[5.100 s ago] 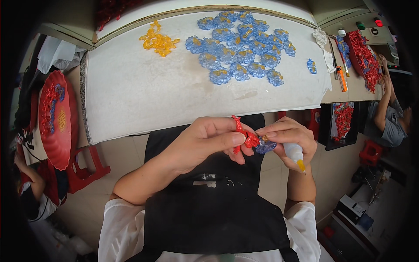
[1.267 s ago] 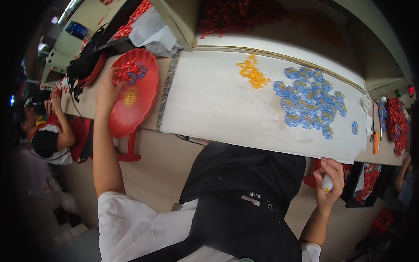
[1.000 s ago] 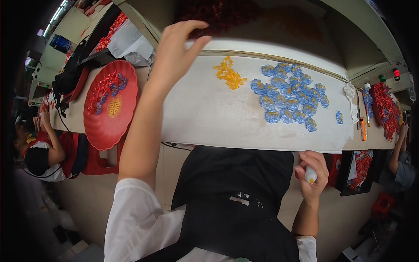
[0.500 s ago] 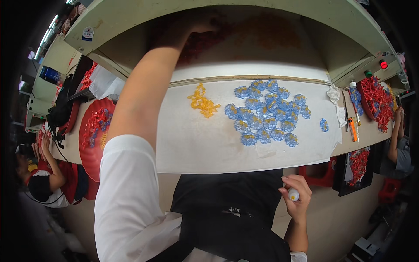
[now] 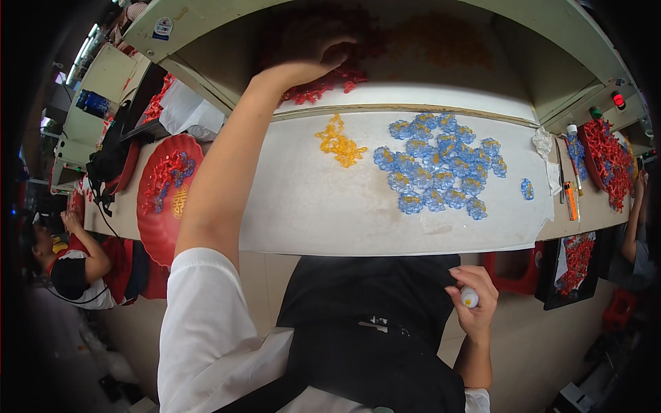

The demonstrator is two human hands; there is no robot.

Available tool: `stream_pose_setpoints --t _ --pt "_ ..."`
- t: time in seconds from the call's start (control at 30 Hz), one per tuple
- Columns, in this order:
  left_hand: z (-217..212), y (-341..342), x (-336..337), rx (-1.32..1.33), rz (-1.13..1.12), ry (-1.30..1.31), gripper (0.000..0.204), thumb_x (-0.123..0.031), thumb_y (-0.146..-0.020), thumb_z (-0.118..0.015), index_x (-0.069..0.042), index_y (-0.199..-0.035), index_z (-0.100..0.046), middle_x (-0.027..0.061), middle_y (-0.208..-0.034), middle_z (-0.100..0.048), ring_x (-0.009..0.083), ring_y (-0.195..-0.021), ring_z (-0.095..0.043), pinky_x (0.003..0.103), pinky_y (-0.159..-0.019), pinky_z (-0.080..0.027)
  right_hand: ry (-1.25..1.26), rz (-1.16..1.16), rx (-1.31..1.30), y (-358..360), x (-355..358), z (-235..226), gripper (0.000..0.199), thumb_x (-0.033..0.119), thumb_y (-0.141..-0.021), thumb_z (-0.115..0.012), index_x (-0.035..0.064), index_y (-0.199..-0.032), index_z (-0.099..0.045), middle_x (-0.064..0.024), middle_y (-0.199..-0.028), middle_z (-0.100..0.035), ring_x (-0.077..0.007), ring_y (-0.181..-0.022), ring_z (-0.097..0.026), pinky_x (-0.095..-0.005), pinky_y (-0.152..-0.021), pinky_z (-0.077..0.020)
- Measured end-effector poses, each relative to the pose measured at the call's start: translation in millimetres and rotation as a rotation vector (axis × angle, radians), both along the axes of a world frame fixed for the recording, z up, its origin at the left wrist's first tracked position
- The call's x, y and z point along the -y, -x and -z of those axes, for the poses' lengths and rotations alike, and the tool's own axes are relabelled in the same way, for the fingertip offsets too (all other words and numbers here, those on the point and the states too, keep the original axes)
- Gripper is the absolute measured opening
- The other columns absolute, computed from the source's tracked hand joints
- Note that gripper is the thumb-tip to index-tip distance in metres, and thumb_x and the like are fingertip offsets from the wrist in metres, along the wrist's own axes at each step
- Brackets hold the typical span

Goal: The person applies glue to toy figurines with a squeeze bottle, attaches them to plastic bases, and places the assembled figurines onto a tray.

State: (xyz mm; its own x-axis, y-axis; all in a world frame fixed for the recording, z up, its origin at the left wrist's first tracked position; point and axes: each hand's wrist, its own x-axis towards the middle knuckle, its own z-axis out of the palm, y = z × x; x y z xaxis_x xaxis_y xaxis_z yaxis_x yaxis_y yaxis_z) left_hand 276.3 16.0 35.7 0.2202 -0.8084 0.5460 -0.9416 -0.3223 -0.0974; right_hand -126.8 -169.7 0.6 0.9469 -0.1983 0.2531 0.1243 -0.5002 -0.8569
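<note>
My left hand (image 5: 310,55) reaches into the shaded space under the shelf, over a pile of small red plastic pieces (image 5: 320,89). Its thumb stands apart from the fingers, and the shadow partly hides them. My right hand (image 5: 477,292), held low in front of the table's near edge, is closed around a small white bottle (image 5: 469,297) with a yellowish end. On the white work surface (image 5: 296,213) lie a small heap of clear yellow pieces (image 5: 340,142) and a cluster of clear blue flower-shaped pieces (image 5: 441,165) with yellow parts on them. One blue piece (image 5: 527,189) lies apart.
A red scalloped tray (image 5: 155,227) with red and blue pieces is at the left. An orange-handled cutter (image 5: 571,201), crumpled white paper (image 5: 542,142) and a bin of red pieces (image 5: 606,165) are at the right. Another person (image 5: 82,265) sits at the left.
My left hand has come nearer within the shaded space, and red pieces now show closer to its front edge. My right hand still holds the bottle. The whole view has shifted slightly.
</note>
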Motion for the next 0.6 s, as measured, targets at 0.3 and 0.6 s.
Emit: stream_pose_setpoints --t 0.3,0.6 --pt "28.4 71.7 7.2 -0.047 -0.286 -0.092 0.024 -0.012 -0.077 -0.054 -0.01 -0.101 -0.056 0.0115 -0.1 -0.054 0.0297 -0.081 -0.056 0.036 -0.071 -0.046 -0.016 0.017 0.027 3.5 -4.4 -1.0 0.022 0.003 -0.068 -0.067 0.0012 -0.089 -0.06 -0.0113 -0.086 -0.056 -0.0109 -0.057 -0.047 -0.0209 -0.051 -0.0389" --pt "17.5 83.0 25.0 -0.47 -0.515 -0.035 0.031 -0.01 -0.073 -0.059 -0.007 -0.104 -0.055 0.0175 -0.096 -0.054 0.0307 -0.086 -0.055 0.037 -0.075 -0.045 0.039 -0.056 0.024 7.0 -7.8 1.9 0.035 -0.008 -0.061 -0.064 0.0002 -0.094 -0.055 -0.0121 -0.084 -0.055 -0.0146 -0.062 -0.052 -0.0233 -0.053 -0.0422"
